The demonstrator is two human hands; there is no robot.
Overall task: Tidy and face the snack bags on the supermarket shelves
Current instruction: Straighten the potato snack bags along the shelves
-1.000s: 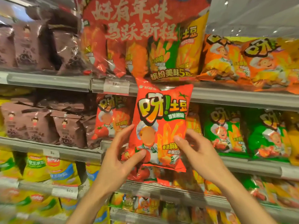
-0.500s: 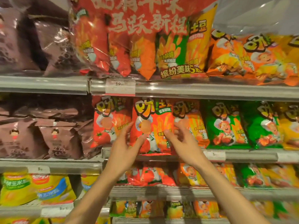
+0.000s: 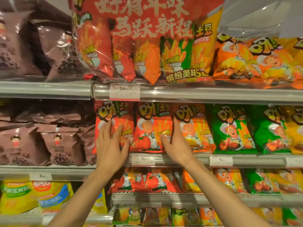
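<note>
While upright on shelf, red bag flanked by left hand, right hand.

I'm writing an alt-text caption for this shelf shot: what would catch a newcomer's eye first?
First, the two bare hands at centre: the left hand and right hand flank the red tomato-flavour snack bag standing upright on the middle shelf, fingers straight against the packs. Above it looms the big red multipack with bold Chinese lettering. Bright green bags stand to the right, dull brown bags to the left.
</note>
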